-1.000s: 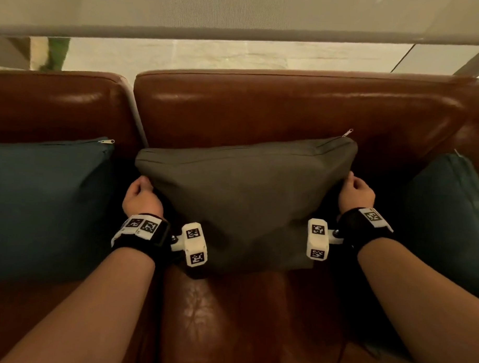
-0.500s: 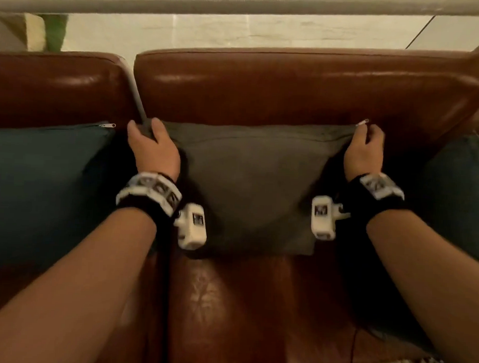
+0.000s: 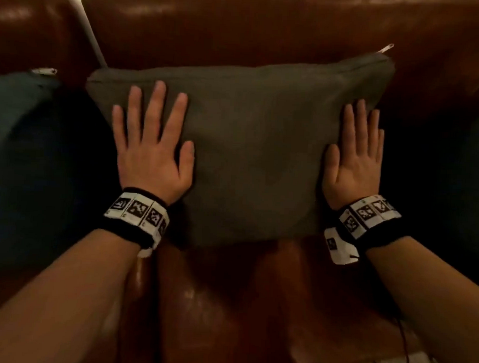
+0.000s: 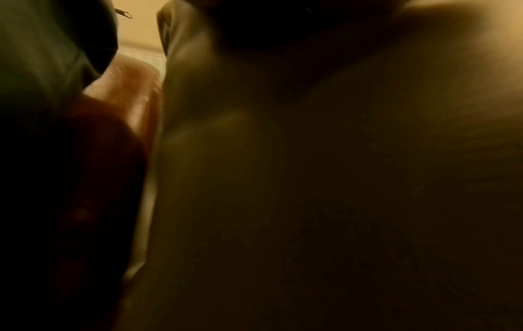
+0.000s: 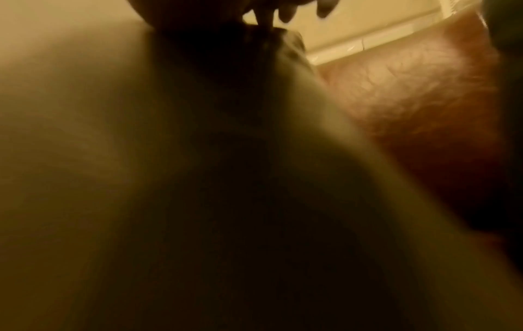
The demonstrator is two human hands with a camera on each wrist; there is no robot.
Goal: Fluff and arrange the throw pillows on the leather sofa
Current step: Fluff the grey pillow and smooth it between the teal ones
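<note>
The grey pillow [image 3: 250, 154] stands on the seat of the leather sofa [image 3: 265, 27], leaning back against the backrest, its zipper pull [image 3: 385, 48] poking up at the top corner beyond the right fingertips. Both hands lie flat on its front face. The left hand [image 3: 152, 154] has its fingers [image 3: 156, 108] spread and straight, reaching toward the top seam, thumb pointing inward. The right hand [image 3: 353, 163] sits close to the pillow's side edge, fingers [image 3: 357, 123] straight and held together. Neither hand grips anything; they press or pat.

From here I'd worry that pressing flattens rather than fluffs: the filling looks slack, and the top edge sags on the left-hand side. A firmer push on one side could also slide the base forward on the smooth leather.

Outside the left fingers a dark teal pillow [image 3: 19, 152] sits close by, its own zipper tab [image 3: 44, 71] showing. Past the right fingers there seems to be another dark cushion [image 3: 477, 168], though it's too shadowed to be sure. Both crowd the grey one's sides and leave little room to shift it sideways. The wrist views are blurred fabric mostly.
</note>
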